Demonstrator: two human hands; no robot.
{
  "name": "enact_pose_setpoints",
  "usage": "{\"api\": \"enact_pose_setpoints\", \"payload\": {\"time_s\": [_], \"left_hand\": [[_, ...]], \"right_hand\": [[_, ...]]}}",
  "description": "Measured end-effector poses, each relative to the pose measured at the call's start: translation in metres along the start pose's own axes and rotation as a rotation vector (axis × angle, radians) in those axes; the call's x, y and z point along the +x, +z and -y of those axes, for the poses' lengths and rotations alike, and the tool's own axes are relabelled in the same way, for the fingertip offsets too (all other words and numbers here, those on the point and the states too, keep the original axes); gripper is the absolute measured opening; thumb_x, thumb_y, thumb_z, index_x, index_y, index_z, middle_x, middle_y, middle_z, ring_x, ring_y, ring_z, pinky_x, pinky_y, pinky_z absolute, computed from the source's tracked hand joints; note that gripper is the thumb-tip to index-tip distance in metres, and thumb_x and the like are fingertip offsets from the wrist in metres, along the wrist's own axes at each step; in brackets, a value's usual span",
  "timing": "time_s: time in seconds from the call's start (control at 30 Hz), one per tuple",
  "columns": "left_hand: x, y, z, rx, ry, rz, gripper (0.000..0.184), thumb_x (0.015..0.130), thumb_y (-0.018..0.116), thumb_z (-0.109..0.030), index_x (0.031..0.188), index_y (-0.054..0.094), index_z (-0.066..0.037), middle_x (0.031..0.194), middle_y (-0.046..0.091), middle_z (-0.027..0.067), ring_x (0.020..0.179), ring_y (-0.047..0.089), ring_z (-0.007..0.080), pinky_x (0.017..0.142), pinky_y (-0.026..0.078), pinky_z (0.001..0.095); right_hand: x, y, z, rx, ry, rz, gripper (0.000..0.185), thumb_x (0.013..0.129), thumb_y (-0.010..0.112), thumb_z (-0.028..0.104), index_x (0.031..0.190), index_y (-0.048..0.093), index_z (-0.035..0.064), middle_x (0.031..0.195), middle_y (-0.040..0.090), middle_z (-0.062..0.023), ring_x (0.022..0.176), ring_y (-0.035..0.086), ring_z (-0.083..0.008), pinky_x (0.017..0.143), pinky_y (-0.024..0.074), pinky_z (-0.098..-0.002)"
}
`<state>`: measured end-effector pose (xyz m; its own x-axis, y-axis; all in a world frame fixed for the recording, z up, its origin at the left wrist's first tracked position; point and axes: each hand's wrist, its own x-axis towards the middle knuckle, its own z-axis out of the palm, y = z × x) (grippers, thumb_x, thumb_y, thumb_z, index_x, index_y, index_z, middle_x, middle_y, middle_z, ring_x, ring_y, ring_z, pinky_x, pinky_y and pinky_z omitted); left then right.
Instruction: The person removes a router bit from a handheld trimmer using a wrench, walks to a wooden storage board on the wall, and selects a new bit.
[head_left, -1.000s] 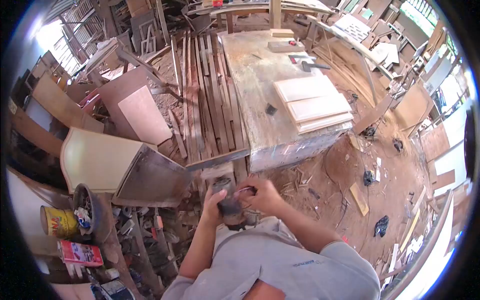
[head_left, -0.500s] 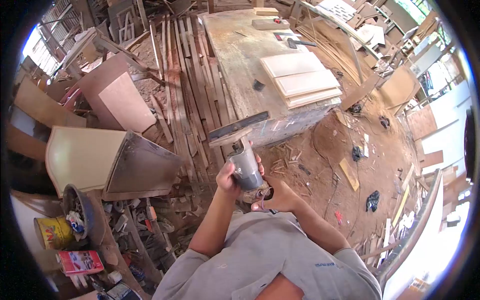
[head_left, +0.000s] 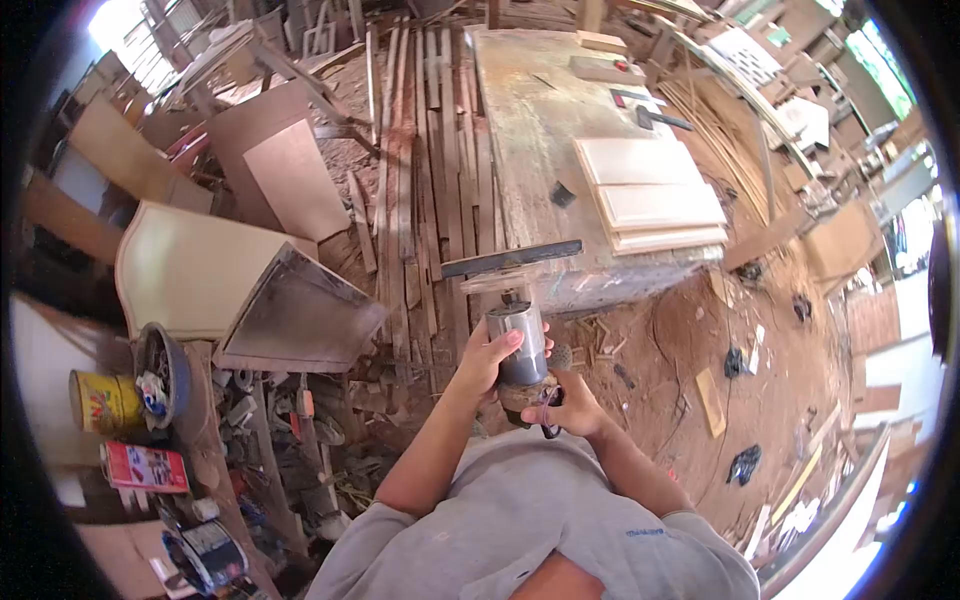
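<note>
A grey and black router [head_left: 518, 345] is held upright in front of the shirt, its flat base turned away from the body. My left hand [head_left: 493, 360] wraps around its barrel, thumb across the front. My right hand [head_left: 572, 405] is closed at the router's near end, where a thin dark cord [head_left: 549, 412] loops by the fingers; the exact grip is partly hidden. Fixed across the far end is a pale plate [head_left: 500, 280] with a long dark bar [head_left: 512, 260] beyond it.
Ahead stands a worn workbench [head_left: 520, 120] with stacked pale panels [head_left: 655, 195], a hammer [head_left: 662, 119] and wood blocks [head_left: 600, 68]. Long planks [head_left: 430, 170] lie left of it. A yellow can [head_left: 105, 402] and a bowl [head_left: 165, 375] sit at lower left. Scraps litter the ground.
The view has swung left, so the bench appears further right. The router has turned more upright, its dark bar closer to level. Both hands keep hold of it.
</note>
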<state>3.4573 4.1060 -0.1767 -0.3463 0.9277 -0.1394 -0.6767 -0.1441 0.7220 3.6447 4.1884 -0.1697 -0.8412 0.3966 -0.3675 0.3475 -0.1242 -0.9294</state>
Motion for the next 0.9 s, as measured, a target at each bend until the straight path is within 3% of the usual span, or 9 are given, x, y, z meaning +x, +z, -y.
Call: {"api": "enact_pose_setpoints", "payload": {"time_s": [0.17,0.2,0.3,0.37,0.57,0.63,0.67,0.8,0.9], "left_hand": [[0.071,-0.005,0.033,0.13,0.011,-0.228,0.062,0.101,0.072,-0.025,0.153,0.044,-0.004,0.132,0.066,0.0201,0.114,0.07,0.0304,0.095,0.061,0.0431],[0.085,0.003,0.032,0.212,0.033,-0.241,0.073,0.1,0.074,-0.021,0.161,0.036,-0.01,0.14,0.06,0.0181,0.124,0.063,0.0265,0.097,0.058,0.0392],[0.116,0.013,0.043,0.369,-0.016,-0.314,0.086,0.097,0.08,-0.026,0.164,0.031,-0.006,0.137,0.062,0.0154,0.13,0.058,0.0227,0.102,0.054,0.038],[0.125,0.021,0.055,0.447,-0.038,-0.384,0.08,0.097,0.08,-0.026,0.162,0.038,-0.006,0.137,0.063,0.0135,0.126,0.061,0.0225,0.104,0.054,0.0372],[0.116,0.023,0.088,0.498,-0.004,-0.566,0.069,0.098,0.08,-0.029,0.155,0.048,-0.006,0.137,0.065,0.0157,0.122,0.066,0.0241,0.105,0.054,0.037],[0.108,0.027,0.091,0.482,0.006,-0.641,0.064,0.099,0.079,-0.028,0.153,0.05,-0.008,0.135,0.066,0.0143,0.121,0.065,0.0232,0.105,0.053,0.037],[0.105,0.028,0.092,0.476,0.012,-0.679,0.064,0.099,0.079,-0.028,0.153,0.051,-0.008,0.134,0.067,0.0144,0.12,0.066,0.0234,0.106,0.053,0.0371],[0.093,0.026,0.097,0.479,0.056,-0.802,0.063,0.099,0.078,-0.031,0.152,0.052,-0.008,0.133,0.068,0.0147,0.12,0.066,0.0234,0.106,0.053,0.0371],[0.086,0.027,0.096,0.489,0.099,-0.857,0.064,0.099,0.079,-0.034,0.151,0.052,-0.008,0.134,0.068,0.0148,0.12,0.066,0.0231,0.105,0.053,0.0368]], "right_hand": [[0.065,-0.084,-0.007,0.043,0.098,0.094,0.046,0.082,0.093,0.026,0.114,0.073,-0.0011,0.095,0.073,-0.004,0.088,0.066,-0.012,0.08,0.0548,-0.0319],[0.081,-0.098,0.0,0.056,0.06,0.068,0.045,0.083,0.092,0.026,0.113,0.074,-0.0009,0.094,0.073,-0.0034,0.087,0.066,-0.0117,0.079,0.0545,-0.0316],[0.136,-0.151,-0.007,-0.059,0.047,-0.057,0.045,0.085,0.09,0.033,0.112,0.076,0.0,0.093,0.075,-0.0041,0.086,0.065,-0.0117,0.08,0.0541,-0.0312],[0.177,-0.181,0.008,-0.195,0.082,-0.133,0.047,0.085,0.09,0.037,0.109,0.078,-0.0005,0.094,0.077,-0.0056,0.086,0.066,-0.0127,0.081,0.0541,-0.0314],[0.317,-0.24,-0.034,-0.245,-0.201,-0.361,0.056,0.088,0.085,0.05,0.103,0.081,-0.0035,0.093,0.08,-0.0139,0.086,0.075,-0.0235,0.082,0.0573,-0.0387],[0.35,-0.258,-0.046,-0.506,0.0,-0.344,0.068,0.083,0.085,0.057,0.107,0.08,-0.0063,0.1,0.079,-0.0198,0.091,0.075,-0.0264,0.087,0.0571,-0.0392],[0.37,-0.261,-0.069,-0.466,-0.135,-0.418,0.069,0.081,0.086,0.059,0.096,0.08,-0.008,0.089,0.078,-0.0223,0.083,0.076,-0.0289,0.077,0.0586,-0.0424],[0.405,-0.26,-0.081,-0.705,0.091,-0.511,0.067,0.081,0.089,0.053,0.101,0.079,-0.0101,0.093,0.079,-0.02,0.085,0.075,-0.0276,0.08,0.0583,-0.0439],[0.418,-0.256,-0.1,-0.086,0.106,-0.424,0.065,0.08,0.091,0.049,0.105,0.079,-0.0094,0.098,0.079,-0.0143,0.088,0.073,-0.0238,0.084,0.0575,-0.0414]]}}
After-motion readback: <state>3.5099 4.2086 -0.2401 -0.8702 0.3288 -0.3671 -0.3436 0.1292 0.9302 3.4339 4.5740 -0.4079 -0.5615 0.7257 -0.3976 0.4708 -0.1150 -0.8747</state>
